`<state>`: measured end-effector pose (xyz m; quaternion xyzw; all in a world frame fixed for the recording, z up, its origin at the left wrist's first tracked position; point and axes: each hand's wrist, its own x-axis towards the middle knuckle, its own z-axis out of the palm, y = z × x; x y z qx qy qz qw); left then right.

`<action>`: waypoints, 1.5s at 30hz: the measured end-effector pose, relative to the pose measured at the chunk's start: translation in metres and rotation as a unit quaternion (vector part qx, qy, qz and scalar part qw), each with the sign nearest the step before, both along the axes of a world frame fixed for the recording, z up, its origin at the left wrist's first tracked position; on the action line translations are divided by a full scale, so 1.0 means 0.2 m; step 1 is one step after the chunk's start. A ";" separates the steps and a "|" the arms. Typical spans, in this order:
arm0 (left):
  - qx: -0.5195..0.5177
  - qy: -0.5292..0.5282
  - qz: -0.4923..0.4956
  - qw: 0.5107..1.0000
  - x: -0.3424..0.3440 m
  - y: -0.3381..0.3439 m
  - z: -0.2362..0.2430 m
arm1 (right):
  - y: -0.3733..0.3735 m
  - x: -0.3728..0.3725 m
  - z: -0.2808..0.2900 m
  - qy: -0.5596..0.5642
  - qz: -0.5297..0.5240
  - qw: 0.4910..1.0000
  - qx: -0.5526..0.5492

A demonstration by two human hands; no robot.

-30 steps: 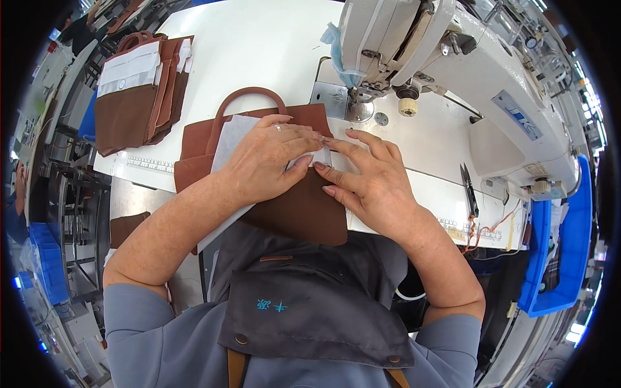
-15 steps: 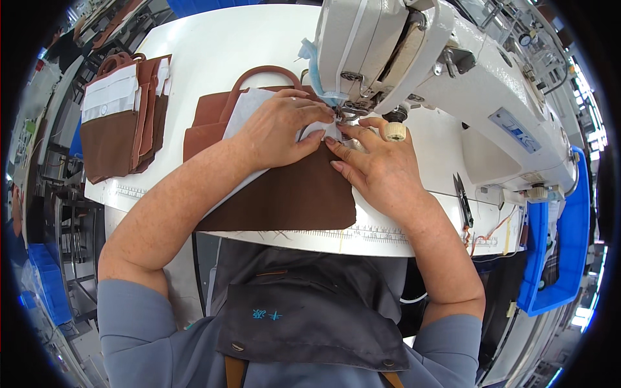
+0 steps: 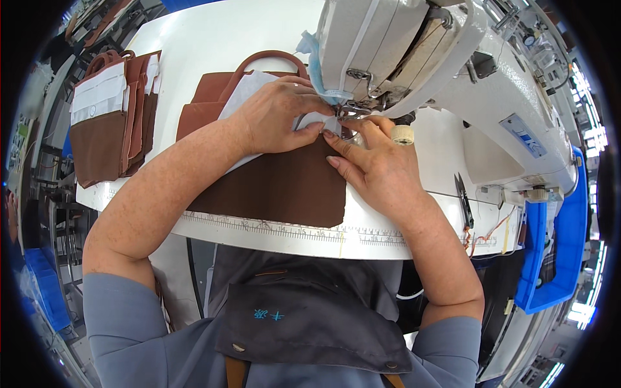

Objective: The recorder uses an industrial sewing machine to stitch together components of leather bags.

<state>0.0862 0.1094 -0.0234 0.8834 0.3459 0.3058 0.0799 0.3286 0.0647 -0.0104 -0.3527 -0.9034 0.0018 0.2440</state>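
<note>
A brown bag panel [image 3: 284, 187] lies on the white sewing table, with a white cloth layer [image 3: 249, 87] folded over its upper part and a reddish-brown handle loop [image 3: 265, 58] behind. My left hand [image 3: 278, 116] is closed on the white cloth, thumb and fingers bunching a fold just left of the sewing machine's needle area [image 3: 343, 111]. From the other side my right hand [image 3: 381, 158] holds the same fold's edge with its index fingertip, while its thumb rests lower on the brown panel. The needle tip is hidden by fingers and machine parts.
The pale sewing machine [image 3: 479, 84] fills the upper right. Black thread snips [image 3: 464, 200] lie at the table's right. A stack of brown bag pieces [image 3: 100, 152] sits at the left. A blue bin [image 3: 527, 291] stands beyond the right edge; a printed ruler [image 3: 291, 231] runs along the front.
The brown panel and white cloth have shifted slightly left and away from me. My right thumb has moved farther from its index finger. The view has tilted a little.
</note>
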 end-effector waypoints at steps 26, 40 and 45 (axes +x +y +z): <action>-0.015 0.020 0.007 1.000 0.01 -0.04 0.03 | -0.02 0.01 -0.04 -0.017 -0.005 1.000 0.005; 0.008 0.017 0.003 1.000 0.01 -0.02 0.00 | -0.03 0.01 -0.04 -0.019 -0.007 1.000 0.007; 0.027 0.031 0.013 0.999 0.01 -0.02 0.01 | -0.02 0.00 -0.04 -0.005 -0.004 1.000 0.018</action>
